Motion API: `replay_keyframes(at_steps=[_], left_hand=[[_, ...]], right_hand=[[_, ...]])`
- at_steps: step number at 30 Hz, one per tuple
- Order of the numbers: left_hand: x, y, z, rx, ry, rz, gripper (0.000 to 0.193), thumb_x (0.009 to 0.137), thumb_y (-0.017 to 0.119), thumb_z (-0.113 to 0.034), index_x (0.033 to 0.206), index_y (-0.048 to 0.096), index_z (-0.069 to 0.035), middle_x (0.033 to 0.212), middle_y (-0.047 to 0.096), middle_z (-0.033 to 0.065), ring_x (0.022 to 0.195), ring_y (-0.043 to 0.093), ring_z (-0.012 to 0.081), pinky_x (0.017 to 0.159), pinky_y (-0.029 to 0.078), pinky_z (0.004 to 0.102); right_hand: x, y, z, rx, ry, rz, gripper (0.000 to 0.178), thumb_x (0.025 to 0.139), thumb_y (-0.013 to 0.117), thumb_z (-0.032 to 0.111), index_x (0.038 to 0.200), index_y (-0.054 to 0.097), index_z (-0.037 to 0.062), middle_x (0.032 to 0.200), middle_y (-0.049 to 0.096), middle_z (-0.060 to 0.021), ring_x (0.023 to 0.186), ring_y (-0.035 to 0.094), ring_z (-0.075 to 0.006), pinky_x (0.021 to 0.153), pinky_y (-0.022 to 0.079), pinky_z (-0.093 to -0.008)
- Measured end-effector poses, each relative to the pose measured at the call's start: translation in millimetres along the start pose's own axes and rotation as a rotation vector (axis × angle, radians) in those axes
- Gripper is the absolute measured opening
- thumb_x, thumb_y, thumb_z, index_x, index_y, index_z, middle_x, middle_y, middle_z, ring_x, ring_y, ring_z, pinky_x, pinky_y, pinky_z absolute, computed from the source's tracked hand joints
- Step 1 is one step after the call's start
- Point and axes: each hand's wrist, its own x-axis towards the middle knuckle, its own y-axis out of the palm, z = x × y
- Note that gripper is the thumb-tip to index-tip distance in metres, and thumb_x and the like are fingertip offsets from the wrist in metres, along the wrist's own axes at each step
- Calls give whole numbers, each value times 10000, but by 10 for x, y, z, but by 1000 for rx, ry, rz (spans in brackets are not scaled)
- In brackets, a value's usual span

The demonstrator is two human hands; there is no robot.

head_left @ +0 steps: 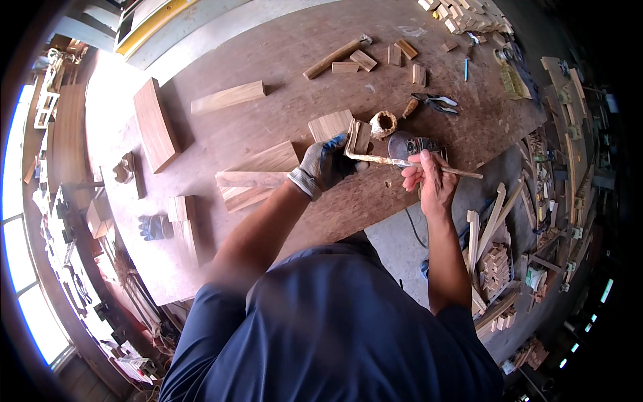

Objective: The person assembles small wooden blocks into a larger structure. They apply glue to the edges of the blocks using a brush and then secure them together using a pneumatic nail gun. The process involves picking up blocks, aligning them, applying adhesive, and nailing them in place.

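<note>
Right hand [432, 182] pinches crusted stick [385, 160] — long axis crosswise, left end at wooden block [361, 138] gripped by gloved left hand [324, 165].

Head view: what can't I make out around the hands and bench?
In the head view:
- Left hand: some fingers hidden behind the wood block.
- Dark tool: partly covered by the right hand and bent stick.
- Pot: contents too small and dark.
- Wood pile: cut off by top edge.

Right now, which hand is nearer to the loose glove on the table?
Left. The left hand is ahead and right of the loose glove; the right hand is much farther to its right.
</note>
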Motion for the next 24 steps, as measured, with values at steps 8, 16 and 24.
replay_keyframes(at_steps=[8, 16, 24], left_hand=[[-67, -1, 38, 133, 45, -6, 495, 1119, 518, -315, 1498, 513, 3, 1363, 663, 209, 1225, 670, 338, 999, 604, 469], [-133, 88, -1, -55, -43, 34, 530, 1103, 549, -341, 1483, 512, 26, 1353, 652, 215, 1181, 671, 341, 976, 610, 461], [-162, 60, 4, -54, 16, 51, 553, 1101, 552, -359, 1490, 503, 32, 1362, 636, 236, 1179, 667, 354, 974, 615, 467]], right_hand=[[82, -31, -2, 57, -45, -41, 401, 1102, 588, 353, 1035, 724, -18, 758, 732, -111, 593, 672, -145, 545, 530, -265], [163, 76, 72, -7, -137, -98, 393, 1107, 587, 361, 1061, 721, -5, 786, 739, -99, 602, 663, -131, 562, 534, -260], [139, 15, 122, 50, -72, -174, 388, 1108, 586, 355, 1054, 709, -9, 771, 732, -98, 586, 655, -127, 542, 521, -255]])
